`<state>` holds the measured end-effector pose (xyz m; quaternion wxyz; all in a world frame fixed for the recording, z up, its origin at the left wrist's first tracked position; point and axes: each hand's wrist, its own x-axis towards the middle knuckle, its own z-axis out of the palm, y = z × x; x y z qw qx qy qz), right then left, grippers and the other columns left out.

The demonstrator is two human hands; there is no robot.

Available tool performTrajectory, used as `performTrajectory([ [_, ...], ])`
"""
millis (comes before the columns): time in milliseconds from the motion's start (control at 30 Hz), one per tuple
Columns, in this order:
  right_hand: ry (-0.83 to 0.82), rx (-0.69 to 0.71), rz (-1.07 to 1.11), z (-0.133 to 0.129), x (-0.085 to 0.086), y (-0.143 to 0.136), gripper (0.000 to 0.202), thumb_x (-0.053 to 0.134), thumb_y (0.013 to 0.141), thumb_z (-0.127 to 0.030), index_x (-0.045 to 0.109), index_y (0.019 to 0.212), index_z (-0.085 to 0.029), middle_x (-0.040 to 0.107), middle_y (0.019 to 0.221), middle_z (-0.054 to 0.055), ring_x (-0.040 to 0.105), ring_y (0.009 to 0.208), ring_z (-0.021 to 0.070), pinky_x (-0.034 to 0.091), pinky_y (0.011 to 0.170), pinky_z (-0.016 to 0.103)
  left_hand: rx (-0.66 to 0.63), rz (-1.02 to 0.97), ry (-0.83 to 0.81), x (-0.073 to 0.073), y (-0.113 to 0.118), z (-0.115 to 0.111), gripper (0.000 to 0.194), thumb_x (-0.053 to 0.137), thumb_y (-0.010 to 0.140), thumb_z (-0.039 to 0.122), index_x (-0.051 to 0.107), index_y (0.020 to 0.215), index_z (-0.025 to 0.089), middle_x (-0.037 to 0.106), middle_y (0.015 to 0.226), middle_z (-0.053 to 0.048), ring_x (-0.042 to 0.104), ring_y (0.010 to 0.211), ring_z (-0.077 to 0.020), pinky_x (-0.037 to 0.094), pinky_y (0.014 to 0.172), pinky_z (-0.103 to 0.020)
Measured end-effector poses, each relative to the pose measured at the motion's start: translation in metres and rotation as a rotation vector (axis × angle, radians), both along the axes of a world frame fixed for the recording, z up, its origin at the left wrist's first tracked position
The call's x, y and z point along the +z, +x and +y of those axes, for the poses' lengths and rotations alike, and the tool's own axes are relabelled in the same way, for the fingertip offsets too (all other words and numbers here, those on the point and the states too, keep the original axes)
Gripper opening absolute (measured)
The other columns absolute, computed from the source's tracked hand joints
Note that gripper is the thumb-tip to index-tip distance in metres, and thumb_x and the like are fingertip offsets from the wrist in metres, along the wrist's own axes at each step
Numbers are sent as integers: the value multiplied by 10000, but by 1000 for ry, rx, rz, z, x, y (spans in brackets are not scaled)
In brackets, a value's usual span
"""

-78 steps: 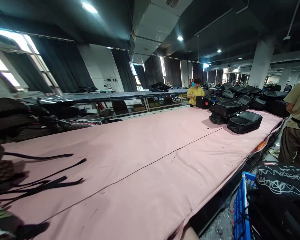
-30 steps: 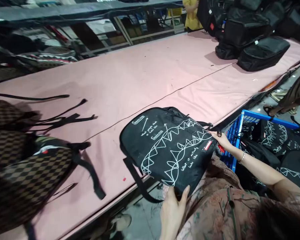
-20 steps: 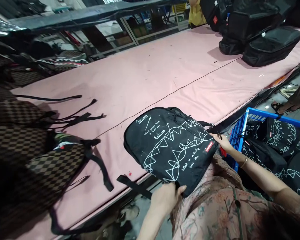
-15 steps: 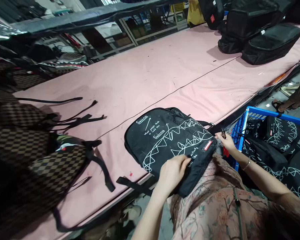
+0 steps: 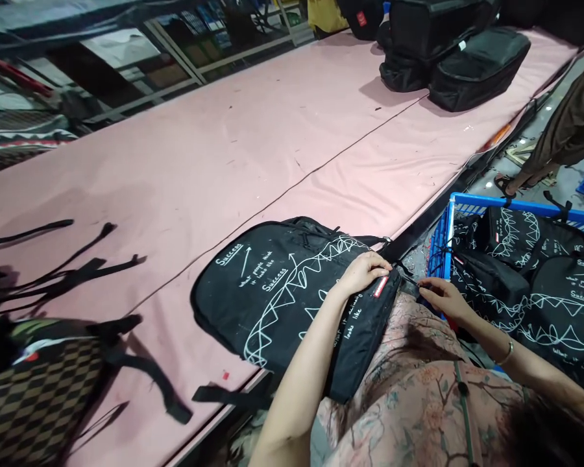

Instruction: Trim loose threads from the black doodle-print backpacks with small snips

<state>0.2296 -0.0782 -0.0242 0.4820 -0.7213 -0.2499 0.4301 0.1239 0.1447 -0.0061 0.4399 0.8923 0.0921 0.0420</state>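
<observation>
A black backpack (image 5: 282,305) with white scribbled lines and "Success" lettering lies front up, partly on the table and partly over its near edge against my lap. My left hand (image 5: 365,272) grips its side beside the red label (image 5: 380,287), fingers bent and close together. Just right of the bag, my right hand (image 5: 442,297) is closed in a pinch around what look like small black thread snips (image 5: 413,281), mostly hidden by the fingers. A thin black strap (image 5: 403,269) runs from the bag towards those fingertips.
Pink cloth covers the long table (image 5: 253,168). Checkered bags (image 5: 43,389) with loose straps lie at left, black bags (image 5: 477,68) at the far right. A blue crate (image 5: 440,240) of similar backpacks stands to my right. Beyond it is a person's leg (image 5: 559,130).
My left hand has moved from the bag's lower front up and right to the label. The right hand has turned and come closer to the bag. The view has swung right.
</observation>
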Motion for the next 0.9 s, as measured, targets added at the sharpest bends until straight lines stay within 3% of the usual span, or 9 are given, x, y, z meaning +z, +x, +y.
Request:
performTrajectory([
  [133,-9,-23,-82,11,6,-6,336,564,743,-457,583,926,-176,546,632,-17,464,533,113,336,478,228,73,12,-15,-7,-3,-5,78,610,739,209,652,677,185,657,782,-25,575,797,-162,442,796,-311],
  [267,-14,17,-164,21,9,-9,292,583,738,-436,579,892,-188,597,662,-6,522,574,129,383,516,237,154,-3,-27,-11,-4,-11,86,584,745,187,623,670,170,625,801,-36,562,803,-164,437,774,-308],
  [533,-70,157,-410,42,29,-10,204,550,775,-381,581,871,-203,578,616,-25,498,531,128,346,510,250,193,-39,-55,-3,-4,-13,82,591,723,147,606,645,170,611,787,-30,561,794,-162,436,761,-298],
  [767,73,267,-433,52,18,6,162,534,793,-337,614,813,-198,556,647,-29,463,552,108,336,532,239,262,-58,-76,-5,-2,-17,83,595,704,147,602,627,174,620,765,-21,568,772,-158,443,747,-289],
  [900,93,234,-306,49,11,10,188,538,791,-359,613,807,-188,564,664,-19,469,556,110,337,519,238,440,-88,-77,-9,0,-10,136,524,776,225,597,681,160,622,761,-37,575,753,-160,458,737,-295],
])
